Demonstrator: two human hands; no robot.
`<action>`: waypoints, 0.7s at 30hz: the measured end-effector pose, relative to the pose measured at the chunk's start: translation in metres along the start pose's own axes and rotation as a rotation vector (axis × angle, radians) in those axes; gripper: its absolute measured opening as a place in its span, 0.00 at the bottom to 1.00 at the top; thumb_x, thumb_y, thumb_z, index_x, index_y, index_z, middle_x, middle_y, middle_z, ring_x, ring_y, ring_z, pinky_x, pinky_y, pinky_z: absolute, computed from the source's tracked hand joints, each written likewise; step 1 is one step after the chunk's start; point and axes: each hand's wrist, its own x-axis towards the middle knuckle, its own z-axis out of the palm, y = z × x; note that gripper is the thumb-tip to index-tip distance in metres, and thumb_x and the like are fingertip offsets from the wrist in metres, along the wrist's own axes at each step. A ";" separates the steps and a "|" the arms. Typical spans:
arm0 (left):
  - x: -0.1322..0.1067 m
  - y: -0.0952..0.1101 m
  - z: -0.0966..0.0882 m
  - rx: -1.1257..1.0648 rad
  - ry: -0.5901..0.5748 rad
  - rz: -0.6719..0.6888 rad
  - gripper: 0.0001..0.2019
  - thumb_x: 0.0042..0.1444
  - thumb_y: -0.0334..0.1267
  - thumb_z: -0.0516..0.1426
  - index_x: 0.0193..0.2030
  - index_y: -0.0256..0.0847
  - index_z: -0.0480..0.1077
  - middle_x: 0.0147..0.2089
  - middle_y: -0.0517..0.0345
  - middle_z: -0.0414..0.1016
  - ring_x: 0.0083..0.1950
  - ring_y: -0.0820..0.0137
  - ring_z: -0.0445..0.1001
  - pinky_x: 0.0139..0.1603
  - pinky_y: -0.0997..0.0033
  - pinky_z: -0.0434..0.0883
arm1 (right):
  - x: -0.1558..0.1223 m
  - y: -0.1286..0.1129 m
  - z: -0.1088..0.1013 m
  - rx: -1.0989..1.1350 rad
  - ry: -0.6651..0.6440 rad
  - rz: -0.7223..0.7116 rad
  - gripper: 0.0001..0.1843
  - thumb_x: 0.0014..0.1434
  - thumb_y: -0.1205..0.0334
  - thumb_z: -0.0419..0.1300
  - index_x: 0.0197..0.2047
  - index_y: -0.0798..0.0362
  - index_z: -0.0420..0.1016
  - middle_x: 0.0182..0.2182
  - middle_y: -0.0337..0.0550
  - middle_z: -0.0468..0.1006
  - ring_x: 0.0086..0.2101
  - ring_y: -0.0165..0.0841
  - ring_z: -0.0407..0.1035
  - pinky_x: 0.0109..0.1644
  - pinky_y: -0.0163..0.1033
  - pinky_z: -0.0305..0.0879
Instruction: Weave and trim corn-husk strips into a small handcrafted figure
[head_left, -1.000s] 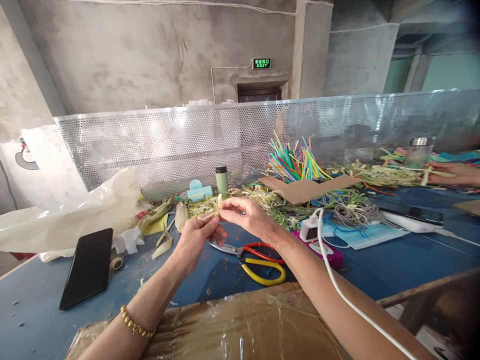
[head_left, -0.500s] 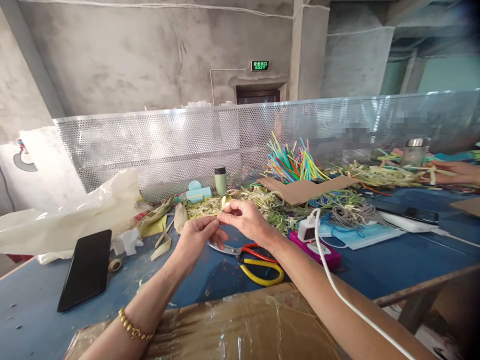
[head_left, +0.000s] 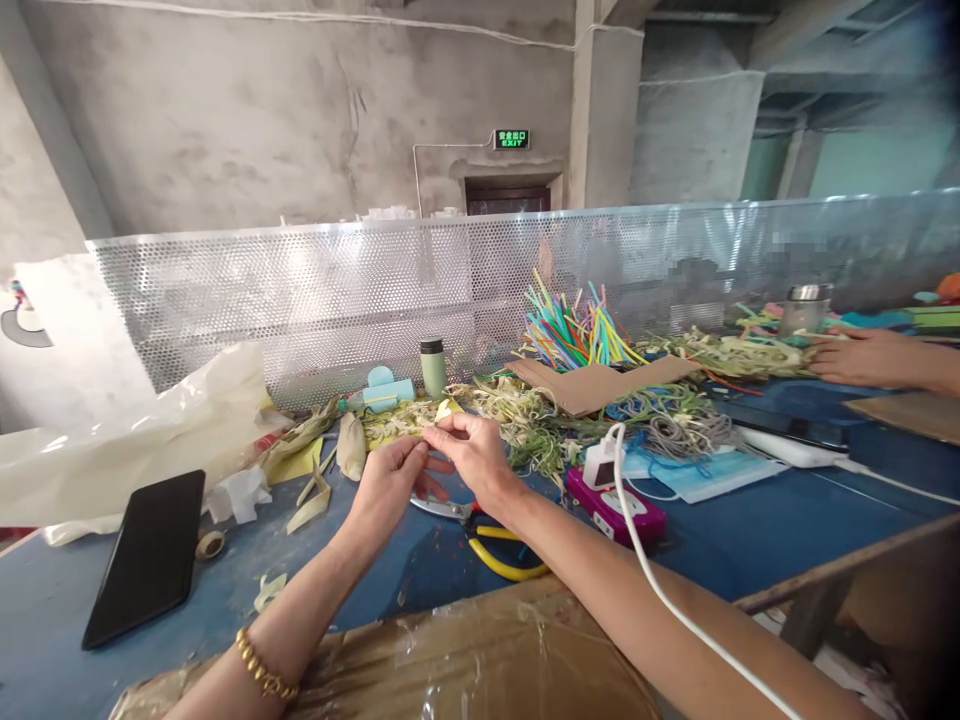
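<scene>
My left hand (head_left: 390, 480) and my right hand (head_left: 469, 455) meet above the blue table (head_left: 750, 520), fingertips pinched together on a small pale yellow strip of leaf (head_left: 442, 411) that pokes up between them. Both hands are closed on it. A gold bracelet (head_left: 262, 668) circles my left wrist. Just under the hands lie scissors with yellow and red handles (head_left: 495, 555), partly hidden by my right forearm.
A black phone (head_left: 146, 555) and a tape roll (head_left: 209, 544) lie at left beside a pale plastic bag (head_left: 150, 430). Strip piles (head_left: 525, 415), coloured straws (head_left: 574, 330), a green bottle (head_left: 433, 366), a pink charger (head_left: 615, 500) with white cable, cardboard (head_left: 480, 660) in front. Another person's hand (head_left: 862, 357) at right.
My view has shifted a little right and down, so everything sits further left. My two hands have drawn closer together on the strip. The other person's hand at right shows more.
</scene>
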 end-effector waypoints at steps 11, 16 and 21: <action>-0.004 -0.008 -0.002 0.046 -0.026 -0.074 0.16 0.58 0.49 0.54 0.37 0.35 0.70 0.27 0.50 0.80 0.21 0.65 0.77 0.21 0.72 0.64 | -0.002 -0.006 -0.001 0.001 0.052 -0.013 0.12 0.47 0.57 0.66 0.22 0.55 0.71 0.19 0.34 0.66 0.23 0.26 0.58 0.28 0.34 0.55; -0.010 -0.003 0.001 -0.013 -0.102 -0.140 0.19 0.58 0.51 0.53 0.41 0.34 0.68 0.25 0.49 0.79 0.21 0.65 0.78 0.20 0.74 0.63 | -0.001 -0.006 -0.001 0.016 0.069 -0.021 0.13 0.48 0.56 0.65 0.23 0.55 0.70 0.19 0.33 0.64 0.23 0.26 0.56 0.28 0.34 0.52; -0.013 0.003 -0.003 -0.017 -0.112 -0.140 0.24 0.54 0.54 0.56 0.46 0.32 0.69 0.37 0.43 0.81 0.26 0.65 0.79 0.25 0.71 0.66 | 0.005 -0.011 -0.008 0.054 0.133 -0.032 0.14 0.47 0.54 0.66 0.22 0.55 0.70 0.18 0.32 0.62 0.22 0.25 0.52 0.27 0.34 0.51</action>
